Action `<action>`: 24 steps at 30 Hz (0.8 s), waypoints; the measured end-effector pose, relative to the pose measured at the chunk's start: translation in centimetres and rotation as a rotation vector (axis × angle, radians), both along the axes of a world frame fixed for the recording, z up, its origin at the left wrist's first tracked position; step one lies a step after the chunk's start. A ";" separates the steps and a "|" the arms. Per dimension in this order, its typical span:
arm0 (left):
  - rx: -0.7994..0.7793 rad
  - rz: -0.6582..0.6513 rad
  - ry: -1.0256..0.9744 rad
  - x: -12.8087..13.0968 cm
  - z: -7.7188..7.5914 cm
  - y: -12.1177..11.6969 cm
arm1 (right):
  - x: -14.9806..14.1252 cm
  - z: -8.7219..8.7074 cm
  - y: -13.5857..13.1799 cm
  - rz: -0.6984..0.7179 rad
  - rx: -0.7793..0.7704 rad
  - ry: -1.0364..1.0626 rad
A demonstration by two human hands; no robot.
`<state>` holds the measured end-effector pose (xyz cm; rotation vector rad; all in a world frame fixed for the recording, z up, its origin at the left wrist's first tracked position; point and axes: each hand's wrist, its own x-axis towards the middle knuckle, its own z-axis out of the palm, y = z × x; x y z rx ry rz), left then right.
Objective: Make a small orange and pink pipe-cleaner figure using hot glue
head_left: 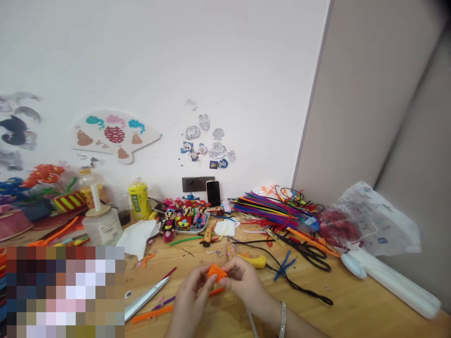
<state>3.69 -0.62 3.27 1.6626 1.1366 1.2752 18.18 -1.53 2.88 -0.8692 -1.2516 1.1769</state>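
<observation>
Low in the middle of the view, both hands meet over the wooden table (352, 305). My left hand (190, 295) and my right hand (243, 279) pinch a small bent orange pipe cleaner piece (216, 272) between their fingertips. A silver bracelet sits on the right wrist. A straight orange pipe cleaner (155, 313) lies on the table just left of the left hand, and long silver scissors (146, 298) lie beside it.
A bundle of coloured pipe cleaners (268, 206) and black scissors (310, 253) lie at the right. A yellow-handled tool (255, 260), small figurines (185, 216), a phone (213, 193), a yellow bottle (139, 197), a plastic bag (373, 220) and a white device (387, 279) crowd the table.
</observation>
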 end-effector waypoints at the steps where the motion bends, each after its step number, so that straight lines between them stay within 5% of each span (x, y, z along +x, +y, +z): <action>1: 0.008 0.008 0.008 0.0 0.1 -0.1 | 0.0 0.0 0.0 -0.009 -0.001 0.001; 10: 0.060 -0.010 0.068 0.0 0.8 -0.5 | 0.0 -0.3 0.1 -0.055 0.020 -0.015; 18: -0.109 -0.117 -0.195 0.4 1.3 -0.3 | 0.6 1.2 -0.4 -0.028 0.085 -0.099; 24: -0.092 -0.109 -0.188 0.4 1.2 -0.5 | 0.8 1.2 -0.5 -0.072 0.148 -0.155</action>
